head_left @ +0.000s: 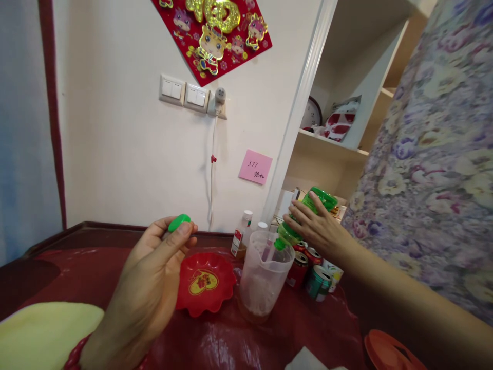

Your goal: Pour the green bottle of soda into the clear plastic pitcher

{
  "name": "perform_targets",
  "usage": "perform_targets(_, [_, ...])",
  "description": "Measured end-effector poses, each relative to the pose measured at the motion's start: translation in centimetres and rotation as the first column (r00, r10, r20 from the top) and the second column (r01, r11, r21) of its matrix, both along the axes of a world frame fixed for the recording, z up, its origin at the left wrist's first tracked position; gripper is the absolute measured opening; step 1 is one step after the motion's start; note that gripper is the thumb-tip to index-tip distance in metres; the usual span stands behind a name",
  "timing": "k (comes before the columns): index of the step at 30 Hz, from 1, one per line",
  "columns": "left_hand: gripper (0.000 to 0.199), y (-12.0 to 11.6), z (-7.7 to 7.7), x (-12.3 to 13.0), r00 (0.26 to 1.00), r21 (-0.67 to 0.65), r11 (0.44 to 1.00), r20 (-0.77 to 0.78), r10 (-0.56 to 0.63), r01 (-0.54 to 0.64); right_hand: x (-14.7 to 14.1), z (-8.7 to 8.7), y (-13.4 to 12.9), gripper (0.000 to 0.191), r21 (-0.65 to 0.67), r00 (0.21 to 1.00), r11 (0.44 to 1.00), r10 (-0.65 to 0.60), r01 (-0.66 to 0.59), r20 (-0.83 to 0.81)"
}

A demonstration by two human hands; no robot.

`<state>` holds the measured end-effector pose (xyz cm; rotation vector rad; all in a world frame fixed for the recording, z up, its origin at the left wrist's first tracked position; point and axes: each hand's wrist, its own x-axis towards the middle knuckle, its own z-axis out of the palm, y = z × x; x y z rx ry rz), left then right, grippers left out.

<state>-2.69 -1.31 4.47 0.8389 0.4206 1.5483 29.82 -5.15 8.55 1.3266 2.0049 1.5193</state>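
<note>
My left hand (150,277) is raised over the red table and pinches a small green bottle cap (179,222) between thumb and fingers. My right hand (318,226) grips a green plastic bottle (308,213), tilted steeply with its open mouth down inside the rim of a clear plastic measuring jug (264,275). The jug stands on the red table cover and has a little brownish liquid at its bottom.
A red flower-shaped dish (204,282) sits left of the jug. Several drink cans (308,270) and small bottles (242,240) stand behind it. A floral curtain (435,154) hangs at right, shelves (331,139) behind. A yellow object (42,334) lies near left, an orange lid (389,352) near right.
</note>
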Motion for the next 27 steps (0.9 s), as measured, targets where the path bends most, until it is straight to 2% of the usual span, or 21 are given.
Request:
perform_targets(4, [0.026, -0.05, 0.03, -0.01, 1.0, 0.001, 1.0, 0.002, 0.014, -0.014, -0.02, 0.09, 0.02, 0.047, 0.038, 1.0, 0.999, 0.015, -0.014, -0.017])
perform_targets(10, [0.027, -0.02, 0.09, 0.04, 1.0, -0.006, 1.0, -0.011, 0.013, -0.013, 0.18, 0.05, -0.08, 0.055, 0.038, 1.0, 0.999, 0.001, 0.0, -0.021])
perform_targets(13, [0.026, 0.1, 0.01, 0.04, 1.0, -0.012, 1.0, -0.018, 0.013, -0.013, 0.26, 0.17, -0.11, 0.048, 0.073, 1.0, 0.997, -0.007, 0.009, -0.025])
perform_targets(27, [0.025, 0.17, 0.0, 0.02, 1.0, -0.012, 1.0, -0.009, 0.021, -0.021, 0.38, 0.32, -0.31, 0.043, 0.054, 0.996, 0.997, -0.055, 0.059, -0.069])
